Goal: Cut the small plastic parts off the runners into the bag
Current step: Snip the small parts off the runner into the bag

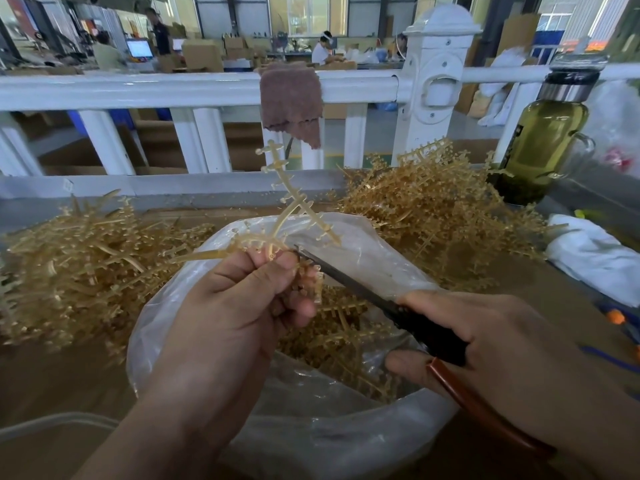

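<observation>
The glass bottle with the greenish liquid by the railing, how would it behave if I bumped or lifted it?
The bottle looks nearly full, so probably heavy for its size. Tall and narrow, it may tip if knocked. Its side handle should give a secure hold.

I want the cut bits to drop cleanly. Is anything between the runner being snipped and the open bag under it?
Nothing visible blocks the drop. The left hand holds the runner right above the bag mouth, the right hand brings the scissors in from the side, and only cut parts lie below.
</observation>
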### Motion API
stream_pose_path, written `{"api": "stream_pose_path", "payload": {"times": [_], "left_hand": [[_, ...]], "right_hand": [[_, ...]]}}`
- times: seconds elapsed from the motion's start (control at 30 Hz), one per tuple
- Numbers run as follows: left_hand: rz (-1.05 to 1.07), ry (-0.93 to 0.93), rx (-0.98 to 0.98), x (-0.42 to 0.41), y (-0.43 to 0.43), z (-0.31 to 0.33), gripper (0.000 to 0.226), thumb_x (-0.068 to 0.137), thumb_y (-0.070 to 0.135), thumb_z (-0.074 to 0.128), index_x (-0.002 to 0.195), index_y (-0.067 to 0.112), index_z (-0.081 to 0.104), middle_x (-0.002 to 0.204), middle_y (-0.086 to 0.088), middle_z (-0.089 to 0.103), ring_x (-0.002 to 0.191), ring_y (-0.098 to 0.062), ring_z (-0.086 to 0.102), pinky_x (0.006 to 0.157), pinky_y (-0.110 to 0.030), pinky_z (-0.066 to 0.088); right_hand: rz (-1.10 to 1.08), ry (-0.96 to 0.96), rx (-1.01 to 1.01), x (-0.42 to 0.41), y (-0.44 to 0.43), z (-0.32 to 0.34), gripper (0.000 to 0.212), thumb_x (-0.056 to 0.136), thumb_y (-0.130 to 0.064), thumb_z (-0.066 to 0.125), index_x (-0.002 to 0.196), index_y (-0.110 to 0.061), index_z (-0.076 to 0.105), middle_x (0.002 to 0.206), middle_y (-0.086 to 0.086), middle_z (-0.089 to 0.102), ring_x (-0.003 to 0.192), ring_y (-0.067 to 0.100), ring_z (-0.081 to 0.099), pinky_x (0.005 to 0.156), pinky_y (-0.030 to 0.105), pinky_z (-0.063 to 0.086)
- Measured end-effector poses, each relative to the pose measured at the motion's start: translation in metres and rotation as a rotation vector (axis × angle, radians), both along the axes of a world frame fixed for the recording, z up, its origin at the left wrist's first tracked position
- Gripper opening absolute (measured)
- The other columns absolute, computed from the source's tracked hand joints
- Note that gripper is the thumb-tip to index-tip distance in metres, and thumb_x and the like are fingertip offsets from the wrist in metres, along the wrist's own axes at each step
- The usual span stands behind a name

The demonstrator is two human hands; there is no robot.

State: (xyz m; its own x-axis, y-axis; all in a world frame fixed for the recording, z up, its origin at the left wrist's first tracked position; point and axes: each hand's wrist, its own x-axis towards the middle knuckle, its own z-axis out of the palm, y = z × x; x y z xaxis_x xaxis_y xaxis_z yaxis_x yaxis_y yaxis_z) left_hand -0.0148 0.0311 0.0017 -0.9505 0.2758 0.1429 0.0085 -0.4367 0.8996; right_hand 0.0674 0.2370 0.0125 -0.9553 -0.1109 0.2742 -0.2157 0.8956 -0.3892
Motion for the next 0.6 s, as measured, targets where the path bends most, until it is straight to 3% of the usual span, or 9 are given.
{"api": "stream_pose_path", "payload": {"times": [0.13,0.2,0.33,0.4,0.6], "left_hand": [[0.013,0.001,0.019,-0.0006,0.0,0.0,0.016,0.076,0.02,0.07,0.06,0.024,0.072,0.07,0.001,0.07,0.053,-0.009,0.06,0.05,-0.02,0.05],[0.022,-0.011,0.019,-0.0001,0.0013,-0.0001,0.017,0.076,0.02,0.067,0.061,0.025,0.073,0.07,0.001,0.07,0.054,-0.009,0.061,0.049,-0.02,0.049],[0.035,-0.039,0.014,0.0006,0.0029,-0.0007,0.016,0.074,0.021,0.065,0.062,0.024,0.074,0.071,0.001,0.071,0.053,-0.009,0.061,0.049,-0.02,0.049],[0.025,-0.045,0.011,0.0014,0.0027,-0.0003,0.015,0.075,0.021,0.065,0.062,0.024,0.074,0.071,0.001,0.07,0.054,-0.009,0.061,0.05,-0.02,0.05],[0.019,-0.064,-0.018,0.0007,0.0041,-0.001,0.01,0.069,0.025,0.067,0.061,0.025,0.073,0.067,-0.001,0.067,0.051,-0.011,0.058,0.05,-0.021,0.051]], "right_hand": [[-0.038,0.03,-0.043,-0.0004,-0.0046,0.0021,0.047,0.073,-0.072,0.065,0.096,-0.031,0.075,0.078,-0.013,0.07,0.076,0.007,0.061,0.072,0.018,0.043],[-0.038,-0.023,-0.055,0.0003,-0.0076,0.0051,0.052,0.069,-0.074,0.061,0.099,-0.034,0.074,0.081,-0.014,0.071,0.08,0.006,0.061,0.074,0.016,0.043],[-0.042,-0.03,-0.015,0.0021,-0.006,0.0055,0.041,0.073,-0.07,0.066,0.102,-0.041,0.07,0.083,-0.021,0.068,0.08,0.001,0.061,0.073,0.016,0.044],[-0.039,-0.048,-0.02,0.0029,-0.0059,0.0065,0.048,0.069,-0.073,0.061,0.107,-0.044,0.068,0.087,-0.023,0.069,0.085,-0.001,0.061,0.077,0.016,0.044],[-0.018,-0.031,0.005,0.003,-0.0052,0.008,0.042,0.075,-0.069,0.065,0.1,-0.036,0.073,0.082,-0.022,0.069,0.082,-0.003,0.06,0.074,0.004,0.041]]}}
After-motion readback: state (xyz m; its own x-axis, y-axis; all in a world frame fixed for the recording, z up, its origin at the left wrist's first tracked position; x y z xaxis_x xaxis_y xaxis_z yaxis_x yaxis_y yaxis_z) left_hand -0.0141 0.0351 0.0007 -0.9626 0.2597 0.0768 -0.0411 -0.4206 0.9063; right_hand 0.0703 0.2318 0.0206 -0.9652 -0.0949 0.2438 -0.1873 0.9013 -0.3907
